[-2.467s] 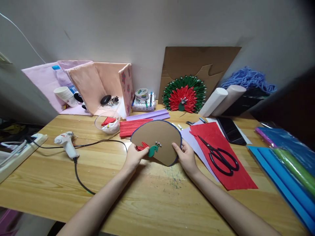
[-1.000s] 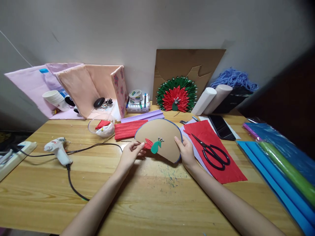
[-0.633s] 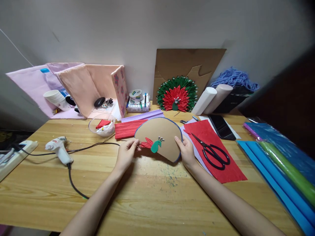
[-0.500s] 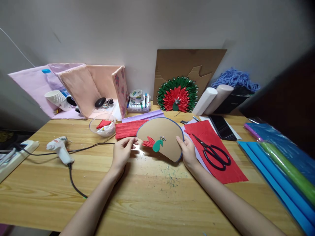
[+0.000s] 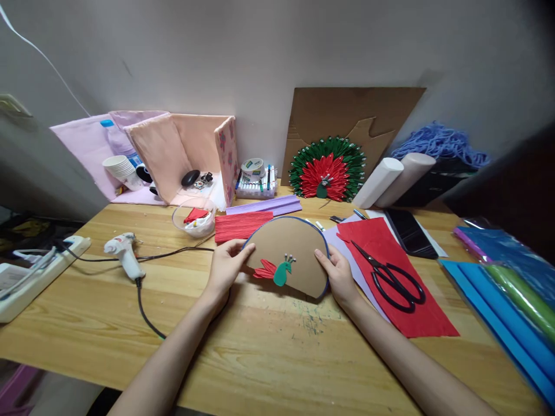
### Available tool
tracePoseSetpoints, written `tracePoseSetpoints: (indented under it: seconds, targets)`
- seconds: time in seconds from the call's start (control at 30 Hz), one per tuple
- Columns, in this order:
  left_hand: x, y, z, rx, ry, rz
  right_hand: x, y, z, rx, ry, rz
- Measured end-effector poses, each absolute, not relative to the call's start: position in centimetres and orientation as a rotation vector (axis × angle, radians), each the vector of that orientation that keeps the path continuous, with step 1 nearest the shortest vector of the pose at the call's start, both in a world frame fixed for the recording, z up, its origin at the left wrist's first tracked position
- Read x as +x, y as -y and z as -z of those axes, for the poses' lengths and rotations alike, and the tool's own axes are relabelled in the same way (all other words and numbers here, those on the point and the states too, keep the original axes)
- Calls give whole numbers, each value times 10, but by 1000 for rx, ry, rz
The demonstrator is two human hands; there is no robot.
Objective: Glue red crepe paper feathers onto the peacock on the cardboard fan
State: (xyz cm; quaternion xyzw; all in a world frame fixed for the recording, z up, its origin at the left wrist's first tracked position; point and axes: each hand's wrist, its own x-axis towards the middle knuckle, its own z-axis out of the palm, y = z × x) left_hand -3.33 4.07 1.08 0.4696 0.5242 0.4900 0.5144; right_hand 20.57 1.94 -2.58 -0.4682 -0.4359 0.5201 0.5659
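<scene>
A half-round brown cardboard fan (image 5: pixel 287 245) with a blue edge lies tilted over the wooden table (image 5: pixel 269 352). A small green paper peacock (image 5: pixel 282 272) and several red paper feathers (image 5: pixel 264 270) are stuck near its lower edge. My left hand (image 5: pixel 226 267) grips the fan's left edge, fingers curled on it. My right hand (image 5: pixel 339 275) holds its right lower edge between thumb and fingers.
A white glue gun (image 5: pixel 123 252) with a black cord lies at the left beside a power strip (image 5: pixel 30 273). Black scissors (image 5: pixel 392 277) rest on red paper (image 5: pixel 396 277) at the right. A stack of red paper strips (image 5: pixel 240 225), a clear bowl (image 5: pixel 195 218) and a finished peacock fan (image 5: pixel 327 170) stand behind. Blue and green paper rolls (image 5: pixel 507 294) fill the right edge.
My left hand let go of the red feathers, drew back, then came up to grip the fan's left edge. The fan turned slightly. My right hand kept its hold.
</scene>
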Motion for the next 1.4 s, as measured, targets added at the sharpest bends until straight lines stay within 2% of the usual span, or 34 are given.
tracePoseSetpoints:
  seconds: [0.2,0.43,0.57,0.7,0.77,0.93,1.03,1.3,1.4]
  targets:
    - [-47,-47,-18,1151,-1354,-1272,207,-21,27,-1115,985,-1205]
    - [-88,-55,-38,1525,-1731,-1851,205,-23,26,-1119,974,-1215]
    - [-102,-63,-35,1960,-1973,-1617,202,-23,25,-1113,1051,-1158]
    - [-87,-57,-36,2040,-1995,-1655,206,-26,22,-1120,1062,-1128]
    - [-71,-50,-35,2005,-1800,-1631,210,-27,19,-1103,1032,-1176]
    - [-35,-36,-20,1545,-1293,-1085,220,-26,9,-1064,992,-1319]
    - [-27,-36,-11,1358,-1127,-951,224,-28,6,-1124,1091,-1304]
    - [-24,-42,2,1171,-1132,-880,276,-33,2,-1447,1190,-1083]
    - [-22,-43,7,1177,-1177,-895,316,-18,5,-1752,1524,-721]
